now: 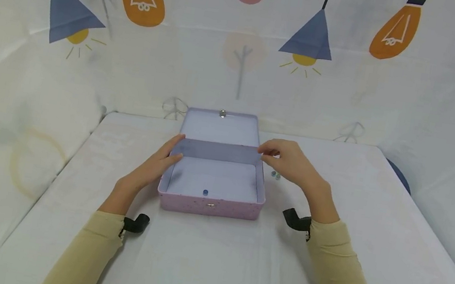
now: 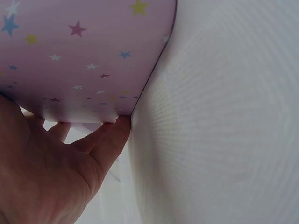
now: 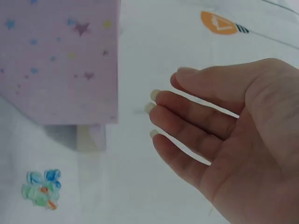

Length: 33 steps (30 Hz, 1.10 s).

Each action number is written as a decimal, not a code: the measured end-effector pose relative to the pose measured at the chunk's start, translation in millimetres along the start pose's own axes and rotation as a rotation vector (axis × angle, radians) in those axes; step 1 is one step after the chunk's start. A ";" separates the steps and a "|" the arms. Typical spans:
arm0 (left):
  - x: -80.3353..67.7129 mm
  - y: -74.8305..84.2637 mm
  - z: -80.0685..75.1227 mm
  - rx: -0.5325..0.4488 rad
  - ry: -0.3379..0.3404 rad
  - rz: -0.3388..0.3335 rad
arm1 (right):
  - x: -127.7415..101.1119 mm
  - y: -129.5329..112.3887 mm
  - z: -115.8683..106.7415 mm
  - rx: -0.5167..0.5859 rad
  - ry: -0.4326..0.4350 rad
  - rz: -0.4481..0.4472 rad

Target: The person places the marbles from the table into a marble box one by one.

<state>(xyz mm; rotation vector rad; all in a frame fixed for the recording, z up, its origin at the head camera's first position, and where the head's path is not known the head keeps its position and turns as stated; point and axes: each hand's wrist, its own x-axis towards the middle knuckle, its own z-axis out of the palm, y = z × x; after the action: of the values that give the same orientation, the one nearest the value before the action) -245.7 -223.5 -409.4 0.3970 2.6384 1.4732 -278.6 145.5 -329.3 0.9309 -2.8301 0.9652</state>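
A pink star-patterned tin box point(image 1: 209, 205) stands open in the middle of the table, its lid point(image 1: 220, 128) leaning back. A small blue bead point(image 1: 205, 192) lies inside near the front wall. My left hand point(image 1: 172, 152) rests against the box's left rim by the hinge; in the left wrist view its fingers point(image 2: 110, 137) lie straight against the starred wall point(image 2: 84, 60). My right hand point(image 1: 271, 153) hovers at the lid's right corner, and its fingers point(image 3: 177, 116) are spread, relaxed and holding nothing, a little apart from the box side point(image 3: 60, 60).
A small blue-green trinket point(image 3: 42, 189) lies on the white cloth point(image 1: 210, 257) just right of the box, under my right hand. The cloth runs up a patterned backdrop point(image 1: 240, 55) behind. The table edge point(image 1: 441, 218) drops off at the right.
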 end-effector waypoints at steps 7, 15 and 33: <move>0.9 -0.6 0.4 0.007 -0.001 0.003 | 0.0 19.1 -6.2 -0.101 0.074 0.109; 0.4 0.5 -0.1 -0.009 -0.005 0.006 | -0.7 38.8 -5.0 -0.160 0.016 0.201; -1.5 -2.5 -0.4 -0.002 -0.009 0.013 | 1.8 73.2 19.1 -0.233 -0.154 0.263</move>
<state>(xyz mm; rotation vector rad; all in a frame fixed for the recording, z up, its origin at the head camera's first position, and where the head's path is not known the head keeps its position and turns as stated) -244.8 -225.5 -411.4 0.4203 2.6323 1.4747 -316.3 180.2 -385.0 0.6467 -3.1651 0.5787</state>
